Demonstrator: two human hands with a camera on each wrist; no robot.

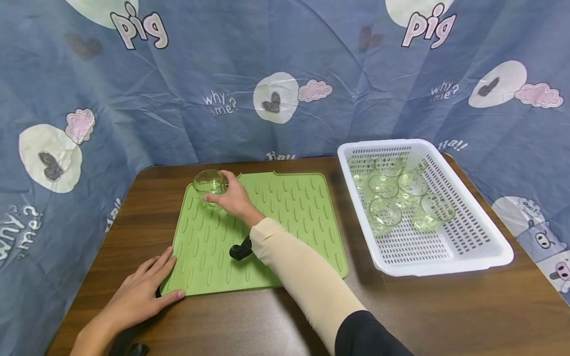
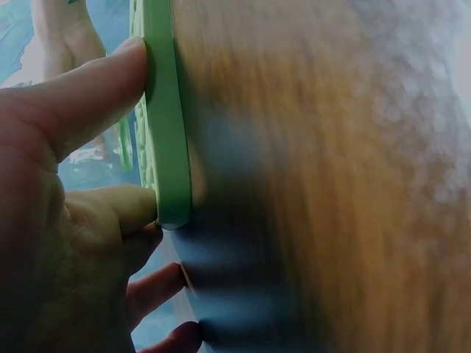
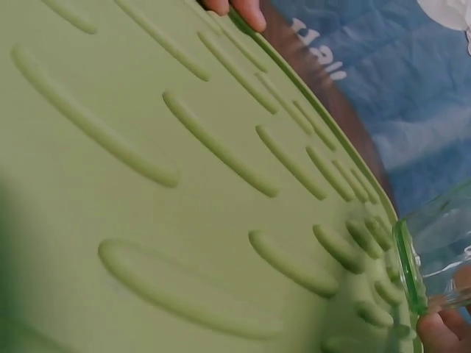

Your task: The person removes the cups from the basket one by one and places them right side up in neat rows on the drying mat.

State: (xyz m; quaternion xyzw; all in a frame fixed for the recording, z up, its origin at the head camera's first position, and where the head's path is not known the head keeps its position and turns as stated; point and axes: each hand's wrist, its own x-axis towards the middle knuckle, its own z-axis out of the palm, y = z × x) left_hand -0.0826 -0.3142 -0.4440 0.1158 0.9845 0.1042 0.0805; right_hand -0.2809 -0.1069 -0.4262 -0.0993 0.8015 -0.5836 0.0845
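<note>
My right hand [image 1: 231, 197] grips a clear greenish glass [image 1: 209, 183] at the far left corner of the green ridged mat [image 1: 285, 237]. In the right wrist view the base of the glass [image 3: 434, 250] is at the mat's edge, with fingertips [image 3: 445, 331] against its side. At the mat's near left corner my left hand [image 1: 142, 289] rests with fingers spread. In the left wrist view the thumb and a finger of that hand [image 2: 81, 169] touch the edge of the mat [image 2: 168, 118].
A white perforated basket [image 1: 481, 242] at the right of the wooden table [image 1: 222, 321] holds several clear greenish glasses [image 1: 385, 212]. Behind the table hangs a blue printed cloth [image 1: 178, 89]. My right forearm crosses above the mat.
</note>
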